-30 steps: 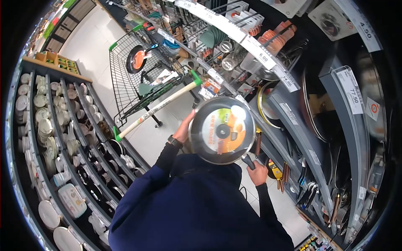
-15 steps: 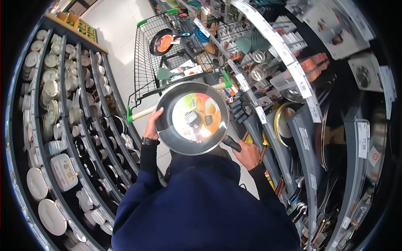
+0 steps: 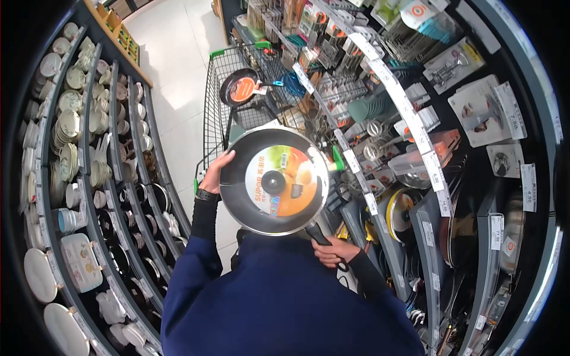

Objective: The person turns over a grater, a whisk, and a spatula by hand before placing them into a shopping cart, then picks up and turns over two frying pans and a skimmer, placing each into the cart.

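A dark frying pan with a glass lid on it is held up in front of my chest. Under the lid shows a round orange and green label, and a black knob sits at the lid's middle. My left hand clasps the rim on the left side, thumb on top. The fingers of my right hand are wrapped round the black handle at lower right. Just beyond the pan stands a wire shopping cart, partly hidden by it.
A second frying pan with an orange label lies in the cart. Shelves of plates and bowls run along the left. On the right, racks hold kitchen tools, more pans and price tags. Pale floor tiles stretch ahead.
The pan has turned slightly and come a little lower, its handle now pointing more downward. My right hand has shifted down and left with the handle. The view has swung somewhat toward the right-hand racks.
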A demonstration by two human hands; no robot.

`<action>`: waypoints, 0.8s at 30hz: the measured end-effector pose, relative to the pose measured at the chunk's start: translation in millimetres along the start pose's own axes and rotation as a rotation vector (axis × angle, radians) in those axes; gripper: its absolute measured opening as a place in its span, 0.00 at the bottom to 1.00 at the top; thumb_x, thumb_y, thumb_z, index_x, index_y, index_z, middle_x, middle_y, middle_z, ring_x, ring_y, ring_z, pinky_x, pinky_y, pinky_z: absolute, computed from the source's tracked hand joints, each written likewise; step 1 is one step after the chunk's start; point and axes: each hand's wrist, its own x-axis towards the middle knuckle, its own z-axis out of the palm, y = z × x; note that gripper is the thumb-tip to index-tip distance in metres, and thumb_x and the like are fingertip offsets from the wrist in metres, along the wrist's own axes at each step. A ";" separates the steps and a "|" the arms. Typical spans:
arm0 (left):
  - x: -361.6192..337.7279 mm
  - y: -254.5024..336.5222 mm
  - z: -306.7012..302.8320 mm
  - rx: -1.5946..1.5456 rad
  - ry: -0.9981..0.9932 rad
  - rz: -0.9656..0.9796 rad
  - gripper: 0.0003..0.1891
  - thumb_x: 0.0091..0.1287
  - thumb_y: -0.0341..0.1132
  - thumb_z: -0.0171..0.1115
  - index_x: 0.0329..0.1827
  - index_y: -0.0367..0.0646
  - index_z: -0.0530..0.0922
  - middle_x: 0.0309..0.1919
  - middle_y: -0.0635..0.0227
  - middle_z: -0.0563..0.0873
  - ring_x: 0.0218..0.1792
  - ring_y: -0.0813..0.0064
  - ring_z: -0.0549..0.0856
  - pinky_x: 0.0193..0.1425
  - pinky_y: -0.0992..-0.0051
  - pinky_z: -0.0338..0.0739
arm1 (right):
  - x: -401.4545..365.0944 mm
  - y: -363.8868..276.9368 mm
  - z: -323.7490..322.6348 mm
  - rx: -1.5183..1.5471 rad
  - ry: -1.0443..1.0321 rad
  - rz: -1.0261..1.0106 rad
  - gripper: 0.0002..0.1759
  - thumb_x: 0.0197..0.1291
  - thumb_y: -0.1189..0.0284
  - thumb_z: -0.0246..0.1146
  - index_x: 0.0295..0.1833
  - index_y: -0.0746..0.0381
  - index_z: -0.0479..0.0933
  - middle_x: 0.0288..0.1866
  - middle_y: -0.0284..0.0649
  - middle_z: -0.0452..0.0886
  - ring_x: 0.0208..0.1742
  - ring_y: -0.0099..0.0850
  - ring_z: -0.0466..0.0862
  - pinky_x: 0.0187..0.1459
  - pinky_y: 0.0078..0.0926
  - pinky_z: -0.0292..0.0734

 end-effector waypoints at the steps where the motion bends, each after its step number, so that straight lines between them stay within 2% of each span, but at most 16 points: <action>1: 4.5 5.6 0.1 0.011 -0.041 0.002 0.23 0.75 0.38 0.58 0.69 0.38 0.71 0.57 0.65 0.84 0.52 0.75 0.86 0.57 0.73 0.81 | 5.9 2.4 -0.3 0.118 -0.046 0.033 0.10 0.78 0.63 0.53 0.43 0.54 0.65 0.17 0.23 0.60 0.12 0.13 0.59 0.16 0.15 0.55; 2: 9.0 10.4 1.3 0.019 -0.080 0.004 0.24 0.75 0.38 0.58 0.70 0.38 0.70 0.58 0.64 0.84 0.53 0.75 0.85 0.58 0.73 0.81 | 10.2 5.0 0.1 0.237 -0.089 0.069 0.09 0.79 0.63 0.52 0.43 0.54 0.65 0.17 0.23 0.59 0.11 0.12 0.58 0.14 0.14 0.54; 3: 12.2 14.9 3.6 0.045 -0.089 0.001 0.25 0.75 0.39 0.57 0.72 0.38 0.69 0.60 0.64 0.82 0.55 0.76 0.84 0.59 0.74 0.80 | 15.8 7.5 1.7 0.202 -0.069 0.061 0.11 0.79 0.62 0.52 0.42 0.53 0.64 0.16 0.22 0.58 0.11 0.12 0.57 0.13 0.13 0.51; 6: 20.1 35.8 9.6 0.123 -0.158 0.002 0.26 0.75 0.41 0.58 0.72 0.38 0.68 0.61 0.64 0.82 0.56 0.77 0.84 0.60 0.75 0.80 | 26.2 2.8 14.5 0.166 -0.028 -0.024 0.12 0.79 0.62 0.52 0.40 0.53 0.64 0.15 0.22 0.56 0.10 0.12 0.56 0.13 0.13 0.51; 8: 34.6 41.2 -11.1 0.023 -0.182 -0.084 0.28 0.77 0.48 0.55 0.71 0.37 0.70 0.62 0.63 0.82 0.56 0.78 0.84 0.60 0.74 0.80 | 32.8 -7.4 32.2 0.144 -0.021 -0.040 0.13 0.78 0.63 0.53 0.38 0.53 0.63 0.14 0.22 0.56 0.10 0.12 0.55 0.13 0.13 0.51; 10: 41.6 49.0 -17.4 -0.033 -0.265 -0.006 0.30 0.78 0.53 0.51 0.71 0.36 0.70 0.62 0.61 0.81 0.57 0.76 0.83 0.63 0.72 0.78 | 39.7 -15.7 49.5 0.020 0.058 -0.101 0.13 0.77 0.64 0.56 0.38 0.54 0.63 0.14 0.22 0.56 0.09 0.12 0.55 0.13 0.14 0.51; 11: 34.7 57.1 -4.1 -0.008 -0.193 0.058 0.34 0.79 0.57 0.45 0.73 0.35 0.67 0.65 0.59 0.80 0.61 0.71 0.82 0.66 0.69 0.76 | 46.0 -16.6 50.3 0.007 0.047 -0.126 0.12 0.77 0.67 0.56 0.38 0.54 0.62 0.15 0.22 0.56 0.09 0.13 0.57 0.12 0.16 0.55; 12: 31.0 61.0 -1.5 -0.011 -0.190 0.066 0.34 0.79 0.57 0.45 0.73 0.35 0.67 0.65 0.59 0.80 0.61 0.71 0.82 0.66 0.69 0.76 | 50.6 -19.9 49.7 -0.001 0.045 -0.121 0.12 0.77 0.67 0.56 0.38 0.54 0.62 0.15 0.22 0.56 0.09 0.13 0.57 0.12 0.16 0.55; 14: 22.9 62.3 -2.1 -0.260 -0.299 0.105 0.36 0.79 0.59 0.41 0.75 0.35 0.63 0.67 0.56 0.77 0.64 0.66 0.80 0.69 0.67 0.74 | 57.6 -28.0 51.2 -0.088 0.007 -0.208 0.13 0.76 0.68 0.56 0.37 0.55 0.61 0.15 0.24 0.57 0.09 0.14 0.58 0.12 0.17 0.55; 16: 14.1 53.9 -7.7 -0.262 -0.264 0.172 0.37 0.79 0.60 0.38 0.77 0.35 0.61 0.68 0.55 0.76 0.65 0.64 0.79 0.70 0.65 0.73 | 65.1 -37.7 54.7 -0.106 0.047 -0.214 0.14 0.76 0.68 0.56 0.37 0.55 0.60 0.15 0.25 0.58 0.09 0.15 0.59 0.12 0.18 0.55; 19: -7.6 26.7 -7.7 -0.359 -0.182 0.270 0.34 0.80 0.56 0.42 0.75 0.36 0.64 0.68 0.55 0.77 0.64 0.65 0.80 0.70 0.63 0.73 | 77.8 -46.6 54.9 -0.196 0.056 -0.262 0.14 0.76 0.69 0.56 0.36 0.55 0.60 0.15 0.25 0.58 0.09 0.16 0.59 0.13 0.19 0.55; 21: -13.6 2.0 -14.4 -0.206 0.076 0.337 0.27 0.79 0.47 0.50 0.72 0.36 0.67 0.66 0.58 0.78 0.63 0.67 0.80 0.69 0.65 0.74 | 88.8 -47.4 54.4 -0.233 0.092 -0.290 0.14 0.75 0.70 0.57 0.35 0.55 0.60 0.15 0.25 0.58 0.09 0.17 0.59 0.13 0.19 0.56; 22: -14.5 -4.1 -14.0 -0.212 0.082 0.334 0.27 0.79 0.47 0.50 0.72 0.36 0.67 0.66 0.58 0.78 0.63 0.67 0.80 0.69 0.65 0.74 | 91.9 -47.9 53.5 -0.230 0.094 -0.281 0.14 0.75 0.70 0.57 0.35 0.55 0.60 0.15 0.25 0.58 0.09 0.17 0.59 0.13 0.19 0.56; 24: -14.9 -15.1 -12.1 -0.264 0.195 0.376 0.22 0.77 0.38 0.56 0.69 0.37 0.69 0.63 0.61 0.80 0.62 0.71 0.81 0.66 0.69 0.76 | 97.9 -50.4 51.8 -0.222 0.072 -0.284 0.15 0.75 0.70 0.57 0.35 0.55 0.60 0.15 0.25 0.59 0.09 0.17 0.59 0.13 0.19 0.56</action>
